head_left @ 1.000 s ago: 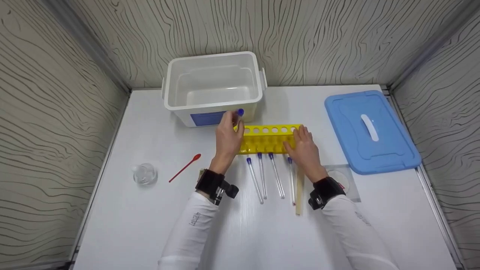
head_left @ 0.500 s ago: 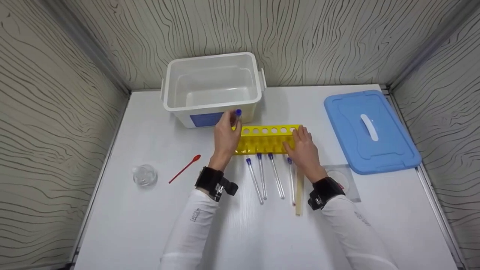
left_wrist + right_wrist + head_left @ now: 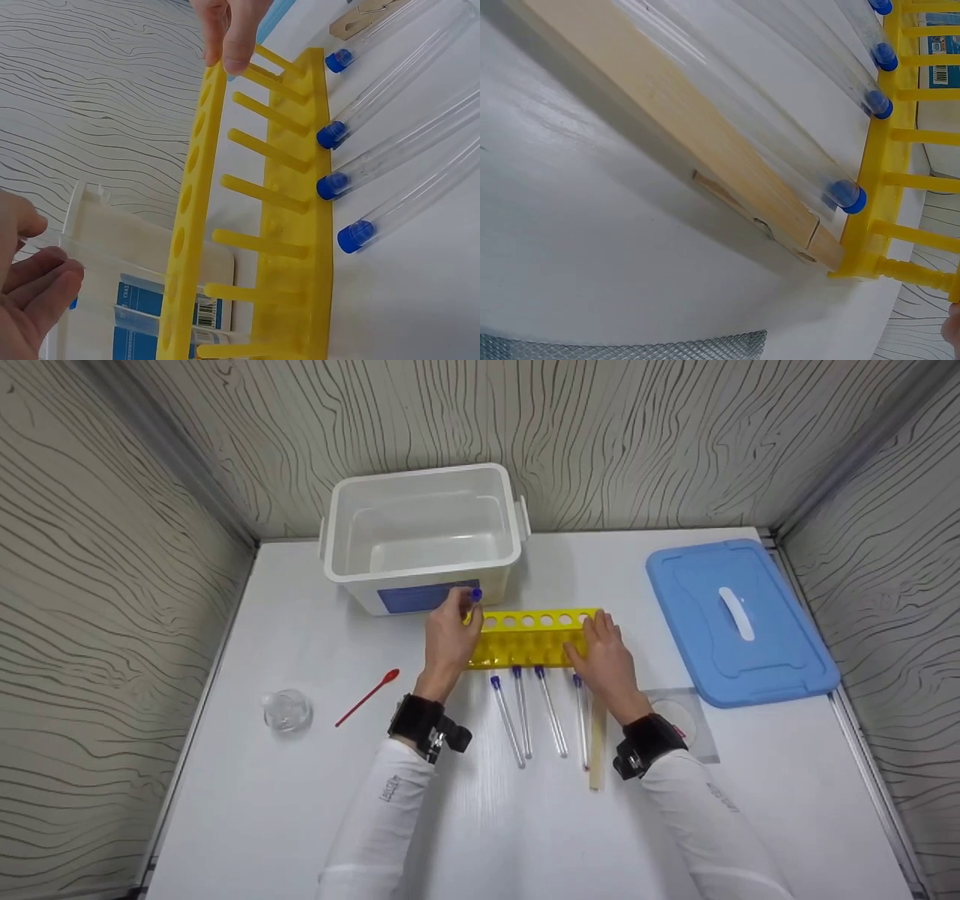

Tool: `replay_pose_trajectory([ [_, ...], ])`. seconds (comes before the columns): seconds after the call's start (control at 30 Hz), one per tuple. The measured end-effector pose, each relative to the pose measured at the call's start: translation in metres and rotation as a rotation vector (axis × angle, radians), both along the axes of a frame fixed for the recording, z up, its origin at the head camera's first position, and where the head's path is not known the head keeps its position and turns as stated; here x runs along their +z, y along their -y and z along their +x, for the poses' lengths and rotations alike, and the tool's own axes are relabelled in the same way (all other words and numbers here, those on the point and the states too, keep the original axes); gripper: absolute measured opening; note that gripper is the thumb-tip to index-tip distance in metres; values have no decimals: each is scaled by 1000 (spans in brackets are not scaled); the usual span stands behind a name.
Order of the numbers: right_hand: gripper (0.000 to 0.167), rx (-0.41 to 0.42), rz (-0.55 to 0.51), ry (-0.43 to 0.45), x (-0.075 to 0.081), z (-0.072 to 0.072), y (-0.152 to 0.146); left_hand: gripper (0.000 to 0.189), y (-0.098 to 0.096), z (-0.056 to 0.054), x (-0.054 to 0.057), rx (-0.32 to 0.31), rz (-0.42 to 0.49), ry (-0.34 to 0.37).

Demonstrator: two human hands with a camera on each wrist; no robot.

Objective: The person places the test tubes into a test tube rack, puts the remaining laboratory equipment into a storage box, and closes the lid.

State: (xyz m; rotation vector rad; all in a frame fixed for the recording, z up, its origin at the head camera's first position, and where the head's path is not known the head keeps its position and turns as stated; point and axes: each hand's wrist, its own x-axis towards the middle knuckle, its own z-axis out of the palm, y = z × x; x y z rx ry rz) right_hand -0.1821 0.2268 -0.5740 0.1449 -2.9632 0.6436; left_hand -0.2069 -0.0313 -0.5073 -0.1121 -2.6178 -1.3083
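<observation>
A yellow test tube rack (image 3: 525, 649) stands upright on the table. At its left end my left hand (image 3: 452, 634) pinches a clear test tube (image 3: 135, 271) near its blue cap (image 3: 476, 595). The tube's body runs into the rack's top plate, seen in the left wrist view; fingers partly hide the cap. My right hand (image 3: 609, 660) holds the rack's right end, thumb in front and fingers over the top. Several blue-capped test tubes (image 3: 553, 718) lie before the rack, with a wooden test tube clamp (image 3: 597, 750) to their right.
Behind the rack stands a white bin (image 3: 424, 573) with a blue label. Its blue lid (image 3: 757, 660) lies at right, beside a wire gauze (image 3: 705, 735) near my right wrist. A red spoon-like stick (image 3: 367, 697) and a clear glass vessel (image 3: 287, 711) are at left.
Over the last half second, my left hand and the capped tube have gone down slightly toward the rack. The right hand stays on the rack's end.
</observation>
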Motion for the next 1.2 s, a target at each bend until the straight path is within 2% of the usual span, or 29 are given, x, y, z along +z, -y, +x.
replay_pose_trajectory([
  [0.17,68,-6,10,-9,0,1,0,27,0,-1,-5,4,-17,2],
  [0.4,70,-14,16,46,2,1,1,28,1,-2,-14,19,-45,57],
  [0.7,68,-4,19,14,2,-1,3,31,1,-4,-20,59,1,158],
  [0.83,69,-5,24,26,2,-1,3,32,0,-4,-21,66,13,182],
  [0.93,69,-6,28,34,2,0,3,32,-1,-5,-22,69,14,182],
  [1.2,70,10,24,24,1,0,0,31,-1,-3,-27,65,-18,105],
])
